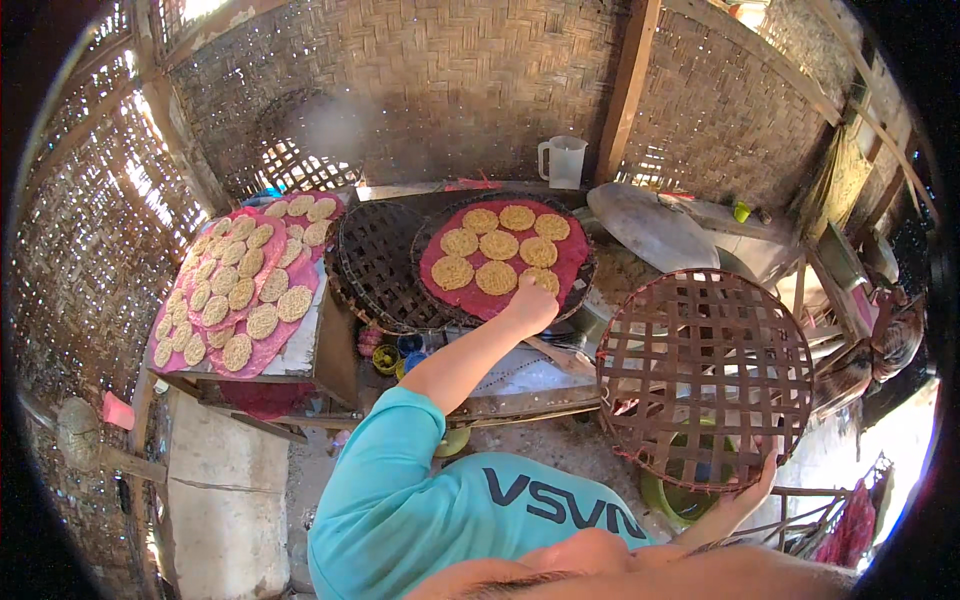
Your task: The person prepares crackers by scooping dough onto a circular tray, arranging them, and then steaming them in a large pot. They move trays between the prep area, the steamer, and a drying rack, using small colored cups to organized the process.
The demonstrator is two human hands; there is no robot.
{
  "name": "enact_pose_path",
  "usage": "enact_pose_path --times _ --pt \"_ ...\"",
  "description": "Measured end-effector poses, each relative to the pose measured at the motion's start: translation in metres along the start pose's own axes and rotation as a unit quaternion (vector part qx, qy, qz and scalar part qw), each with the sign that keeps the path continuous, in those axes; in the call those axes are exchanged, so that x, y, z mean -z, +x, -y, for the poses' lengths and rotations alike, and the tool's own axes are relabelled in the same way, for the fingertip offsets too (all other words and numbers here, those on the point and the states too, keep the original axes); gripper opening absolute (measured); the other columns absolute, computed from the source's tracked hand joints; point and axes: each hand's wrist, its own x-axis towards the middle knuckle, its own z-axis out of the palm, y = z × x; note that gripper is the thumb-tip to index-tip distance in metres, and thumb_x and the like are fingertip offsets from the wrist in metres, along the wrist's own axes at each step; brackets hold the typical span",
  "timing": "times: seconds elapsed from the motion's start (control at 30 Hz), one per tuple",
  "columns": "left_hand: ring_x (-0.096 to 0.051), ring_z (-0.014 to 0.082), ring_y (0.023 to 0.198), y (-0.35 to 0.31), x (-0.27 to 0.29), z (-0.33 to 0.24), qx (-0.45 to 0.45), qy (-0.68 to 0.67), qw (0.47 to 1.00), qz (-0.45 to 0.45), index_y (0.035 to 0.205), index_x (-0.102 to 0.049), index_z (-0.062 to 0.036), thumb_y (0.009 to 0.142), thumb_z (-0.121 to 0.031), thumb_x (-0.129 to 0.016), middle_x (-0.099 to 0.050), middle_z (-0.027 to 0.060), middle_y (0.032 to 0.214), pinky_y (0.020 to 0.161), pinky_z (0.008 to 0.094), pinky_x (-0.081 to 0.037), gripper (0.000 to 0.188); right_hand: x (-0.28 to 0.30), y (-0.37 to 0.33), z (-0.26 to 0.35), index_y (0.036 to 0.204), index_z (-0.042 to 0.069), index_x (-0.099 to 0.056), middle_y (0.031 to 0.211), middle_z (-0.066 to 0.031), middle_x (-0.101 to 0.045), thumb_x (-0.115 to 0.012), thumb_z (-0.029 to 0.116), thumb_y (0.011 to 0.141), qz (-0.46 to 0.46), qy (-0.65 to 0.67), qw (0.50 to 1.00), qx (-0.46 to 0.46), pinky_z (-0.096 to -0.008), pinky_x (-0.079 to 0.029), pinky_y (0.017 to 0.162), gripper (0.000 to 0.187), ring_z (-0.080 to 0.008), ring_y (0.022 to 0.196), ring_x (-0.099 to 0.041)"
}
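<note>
With curled fingers, my left hand (534, 308) pinches the near edge of a round, pale-yellow noodle-like cake (540, 279). That cake lies at the near right of a red cloth (508, 300), among several like it. Beneath the cloth is a dark round woven tray (586, 284). Off to the right, my right hand (763, 482) grips the lower rim of an open-weave round bamboo tray (704, 372), holding it tilted up in the air with nothing on it. The fingers of this hand are partly hidden behind the rim.
At left, a table holds red cloths (262, 352) covered with several cakes. Beside my tray stands a dark woven tray (385, 262). Behind are a plastic jug (566, 163) and a large metal lid (652, 226). A green bucket (655, 492) stands below the raised tray.
</note>
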Motion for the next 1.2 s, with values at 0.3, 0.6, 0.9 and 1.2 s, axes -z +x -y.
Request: enact_pose_path --times 0.3,0.6,0.9,1.2 --pt "-0.060 0.0284 0.066 0.003 0.018 0.024 0.110 -0.134 0.978 -0.116 0.064 -0.064 -0.0096 0.068 -0.020 -0.054 -0.061 0.0113 0.065 0.062 0.0418 -0.044 0.015 -0.021 0.009 -0.038 0.116 0.002 -0.051 0.095 -0.0097 -0.059 -0.056 0.027 0.083 0.067 0.001 0.994 -0.089 -0.0329 -0.051 0.062 0.042 -0.0199 0.077 -0.059" --pt "-0.058 0.0294 0.061 -0.009 0.070 0.020 0.117 -0.159 0.958 -0.210 0.060 -0.062 -0.0075 0.063 -0.015 -0.059 -0.059 0.0113 0.061 0.062 0.0428 -0.045 0.009 -0.117 -0.015 -0.185 0.113 0.011 -0.048 0.102 -0.0083 -0.058 -0.050 0.020 0.089 0.209 0.114 0.926 -0.294 -0.0400 -0.050 0.070 0.026 -0.0239 0.088 -0.058" --pt "-0.055 0.0186 0.080 -0.115 0.084 -0.092 -0.036 -0.285 0.928 -0.236 0.090 -0.062 -0.0103 0.075 -0.033 -0.062 -0.058 0.0042 0.086 0.085 0.0417 -0.035 0.027 -0.098 -0.023 -0.211 0.127 0.008 -0.035 0.109 -0.0099 -0.053 -0.045 0.016 0.090 0.252 0.180 0.885 -0.349 -0.0413 -0.051 0.071 0.040 -0.0233 0.094 -0.055" --pt "-0.030 0.0317 0.118 -0.204 0.108 -0.117 0.262 -0.073 0.952 -0.143 0.120 -0.050 -0.0177 0.072 -0.061 -0.051 -0.033 0.0102 0.133 0.099 0.0616 0.000 0.065 -0.048 -0.019 -0.182 0.130 0.010 -0.033 0.107 -0.0104 -0.054 -0.050 0.018 0.087 0.277 0.137 0.875 -0.373 -0.0390 -0.052 0.068 0.047 -0.0239 0.090 -0.057"
